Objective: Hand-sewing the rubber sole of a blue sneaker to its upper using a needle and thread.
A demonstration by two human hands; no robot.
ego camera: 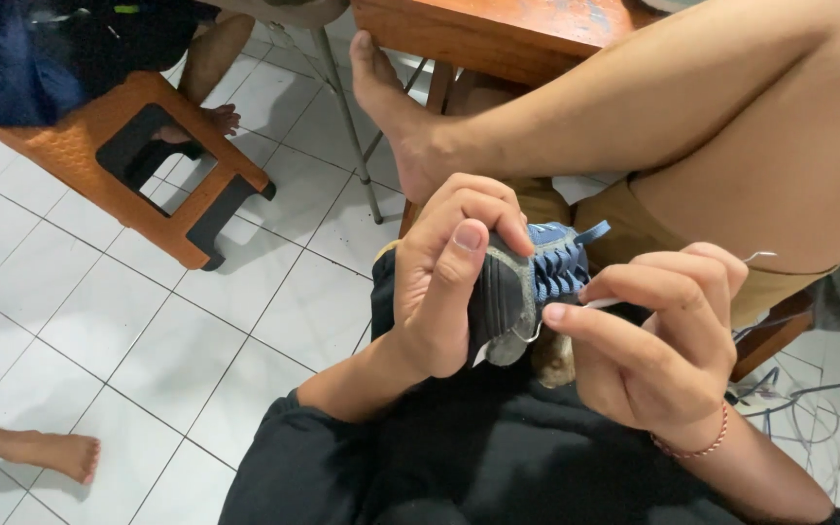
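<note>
Over white tiles, left hand [444, 282] fingers clamp a blue-laced shoe [527, 287]; right hand [658, 335] fingers pinch perhaps a lace tip.

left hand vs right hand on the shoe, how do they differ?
The left hand wraps round the shoe in a full grip, thumb laid along the sole; the right hand only pinches a thin white thread between thumb and fingertips. The right wrist wears a beaded bracelet; the left wrist is bare. Both are bare hands, held close above the lap.
</note>
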